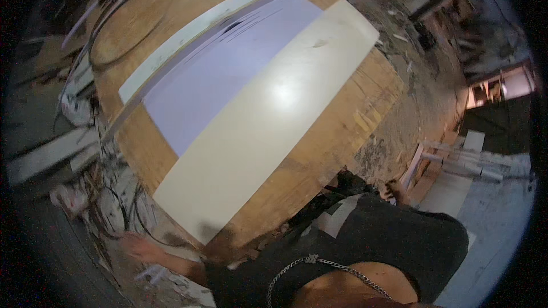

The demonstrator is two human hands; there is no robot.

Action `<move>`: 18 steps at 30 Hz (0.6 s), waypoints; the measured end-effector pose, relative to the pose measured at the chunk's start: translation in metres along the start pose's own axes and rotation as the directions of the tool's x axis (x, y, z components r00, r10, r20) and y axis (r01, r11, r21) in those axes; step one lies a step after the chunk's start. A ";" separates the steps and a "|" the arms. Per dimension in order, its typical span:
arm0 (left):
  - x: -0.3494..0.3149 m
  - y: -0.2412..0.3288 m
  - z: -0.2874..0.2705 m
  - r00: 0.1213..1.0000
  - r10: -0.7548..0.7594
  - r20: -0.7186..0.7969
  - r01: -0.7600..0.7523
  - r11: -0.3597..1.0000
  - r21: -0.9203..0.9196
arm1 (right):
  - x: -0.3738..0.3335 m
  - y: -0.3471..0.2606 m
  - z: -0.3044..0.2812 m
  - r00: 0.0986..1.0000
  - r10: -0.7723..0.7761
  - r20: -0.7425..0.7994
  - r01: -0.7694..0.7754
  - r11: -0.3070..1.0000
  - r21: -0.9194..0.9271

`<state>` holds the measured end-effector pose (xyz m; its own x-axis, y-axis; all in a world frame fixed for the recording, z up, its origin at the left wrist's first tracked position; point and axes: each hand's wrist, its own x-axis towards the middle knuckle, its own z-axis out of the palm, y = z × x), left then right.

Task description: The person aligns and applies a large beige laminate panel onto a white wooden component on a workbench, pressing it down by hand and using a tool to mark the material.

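My left hand [140, 247] reaches out at the lower left, beside a dark cable [108, 231] and scattered debris. It is smeared by motion, so whether it touches the cable cannot be told. My right hand [395, 190] is low at my right side, near a stack of boards and frames [442, 174]; its fingers are too blurred and dark to read. In front of me, a long cream board [251, 131] lies slantwise across a worn wooden tabletop [337, 137]. A lilac sheet [211, 88] lies alongside its far edge.
Beyond the lilac sheet, a long narrow white strip [188, 31] stretches along the tabletop. A looped black cable [94, 45] hangs over the far left corner. Boards and scraps [57, 151] crowd the left side. Dusty, littered floor [422, 100] runs along the right.
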<state>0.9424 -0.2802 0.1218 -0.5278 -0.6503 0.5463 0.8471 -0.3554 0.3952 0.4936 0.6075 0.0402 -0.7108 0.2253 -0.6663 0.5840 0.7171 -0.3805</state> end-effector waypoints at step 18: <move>-0.051 -0.845 0.445 0.196 -0.607 -0.770 0.476 0.746 -0.466 | 0.418 -0.189 -0.316 0.766 -0.566 -0.303 0.612 0.788 0.074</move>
<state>0.2262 0.3525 0.0889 -0.5693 -0.4290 -0.7013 0.4097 -0.8876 0.2104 -0.0377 0.7742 0.0361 -0.9944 -0.0333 -0.1004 0.0543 0.6538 -0.7547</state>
